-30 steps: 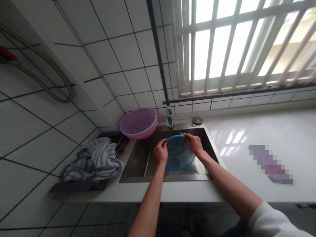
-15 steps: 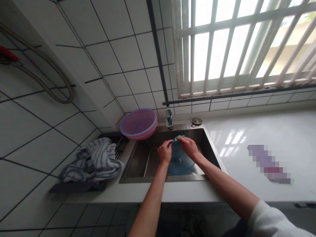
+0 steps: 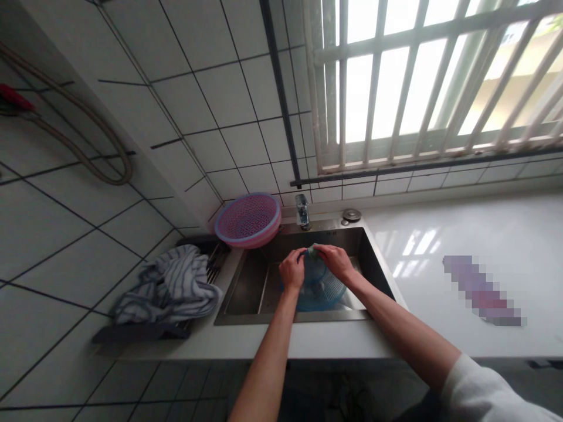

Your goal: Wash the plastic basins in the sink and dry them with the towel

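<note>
Over the sink (image 3: pixel 246 293), my two hands are close together with their fingers pinched. My left hand (image 3: pixel 292 271) grips the edge of a round, translucent blue plastic piece (image 3: pixel 315 269). My right hand (image 3: pixel 335 261) is closed on a small pale green cloth-like thing (image 3: pixel 312 251) pressed to that same edge; its exact kind is too small to make out. Below them a blue slotted plastic basket (image 3: pixel 323 299) lies in the sink. Whether the round piece is part of the basket or separate, I cannot tell.
A chrome tap (image 3: pixel 302 211) stands behind the sink, with a metal drain strainer (image 3: pixel 351 215) to its right. A pink basket (image 3: pixel 250 220) sits at the back left. A striped towel (image 3: pixel 169 287) lies on a dark rack (image 3: pixel 141 334). White counter (image 3: pixel 440 234) extends right, bearing a blurred-out item.
Both hands stay at nearly the same place over the sink. The pale green thing has shifted slightly at the edge, and the round blue piece is tilted a little differently.
</note>
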The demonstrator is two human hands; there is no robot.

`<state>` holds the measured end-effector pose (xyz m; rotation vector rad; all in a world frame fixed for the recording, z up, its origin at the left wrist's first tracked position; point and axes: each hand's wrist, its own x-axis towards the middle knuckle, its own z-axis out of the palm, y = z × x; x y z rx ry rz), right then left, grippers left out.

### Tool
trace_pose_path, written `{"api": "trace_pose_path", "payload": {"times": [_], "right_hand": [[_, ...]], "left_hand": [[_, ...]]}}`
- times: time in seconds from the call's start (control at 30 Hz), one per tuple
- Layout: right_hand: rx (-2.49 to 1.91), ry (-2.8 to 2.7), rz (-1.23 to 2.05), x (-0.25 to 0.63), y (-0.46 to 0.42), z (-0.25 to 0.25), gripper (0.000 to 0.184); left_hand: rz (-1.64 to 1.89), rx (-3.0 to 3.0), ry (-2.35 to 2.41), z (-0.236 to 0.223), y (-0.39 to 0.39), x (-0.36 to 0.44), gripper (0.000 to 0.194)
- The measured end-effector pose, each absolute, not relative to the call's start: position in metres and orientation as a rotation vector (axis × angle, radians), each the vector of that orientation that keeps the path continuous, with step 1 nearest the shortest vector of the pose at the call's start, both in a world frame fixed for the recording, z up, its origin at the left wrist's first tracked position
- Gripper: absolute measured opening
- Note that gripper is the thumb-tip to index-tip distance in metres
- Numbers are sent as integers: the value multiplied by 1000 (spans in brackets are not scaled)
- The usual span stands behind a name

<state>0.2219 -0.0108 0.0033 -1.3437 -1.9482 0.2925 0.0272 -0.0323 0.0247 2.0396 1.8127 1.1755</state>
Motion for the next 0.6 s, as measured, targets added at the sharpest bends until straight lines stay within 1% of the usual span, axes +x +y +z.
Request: {"api": "trace_pose_path", "payload": {"times": [0.17, 0.23, 0.37, 0.43, 0.53, 0.6], "right_hand": [[-1522, -1716, 253, 242, -7, 5, 31], [-1499, -1737, 233, 240, -9, 3, 31], [-1359, -1948, 284, 223, -12, 2, 33], [-1358, -1910, 299, 225, -10, 3, 32], [-1481, -1697, 285, 238, -7, 2, 30], [-1537, -1636, 270, 241, -6, 1, 31]], "left_hand": [[1373, 1687, 2075, 25, -29, 15, 23], [1330, 1779, 1998, 24, -30, 22, 22], [1198, 2041, 1786, 23, -33, 29, 23], [1266, 1958, 1845, 24, -33, 23, 22], [1429, 1685, 2021, 25, -30, 15, 23], [1435, 1668, 2034, 24, -29, 18, 23]]}}
